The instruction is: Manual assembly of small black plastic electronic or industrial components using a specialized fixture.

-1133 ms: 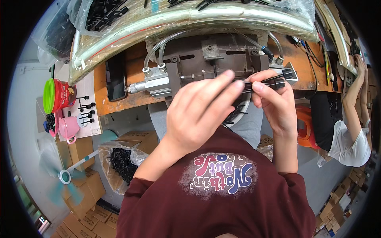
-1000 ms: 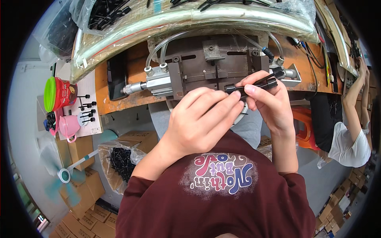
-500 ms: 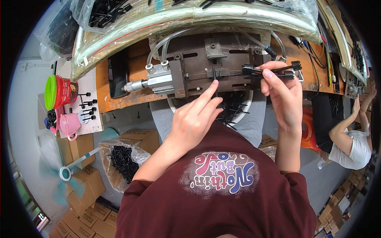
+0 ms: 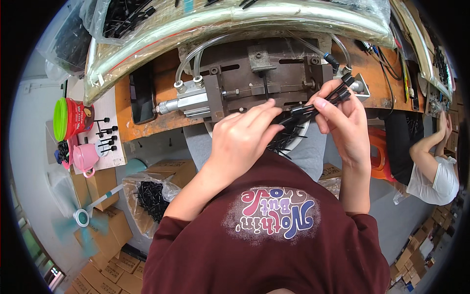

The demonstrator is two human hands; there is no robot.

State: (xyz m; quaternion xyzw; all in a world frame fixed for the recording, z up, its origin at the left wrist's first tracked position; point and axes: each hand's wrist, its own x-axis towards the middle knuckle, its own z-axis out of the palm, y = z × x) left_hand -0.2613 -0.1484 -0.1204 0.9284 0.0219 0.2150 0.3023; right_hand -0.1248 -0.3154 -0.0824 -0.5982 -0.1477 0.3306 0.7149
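My right hand (image 4: 344,120) is closed around several thin black plastic rods (image 4: 338,93) with thicker ends, held slanting just in front of a dark metal clamping fixture (image 4: 235,105). At the left end of this bundle is my left hand (image 4: 242,139), its thumb and fingers bent together at a black rod end (image 4: 286,119); the fingers partly hide the contact. A thin black upright piece (image 4: 266,85) stands at the middle of the fixture. Silver air cylinders (image 4: 193,102) with clear hoses flank it. Below the hands, a white bowl (image 4: 304,131) on my lap holds many black rods.
A phone (image 4: 142,98) lies on the orange wooden bench (image 4: 125,117) at left. Beyond it are a red-green tub (image 4: 73,118) and a pink cup (image 4: 85,157). A fan (image 4: 82,217), a bag of black rods (image 4: 152,198) and cartons stand lower left. A co-worker (image 4: 433,179) sits at right.
My right hand has tilted the rods, bringing their left ends down toward my left hand. My left index finger has come off the fixture's middle, and its fingers have bent around the rod end.
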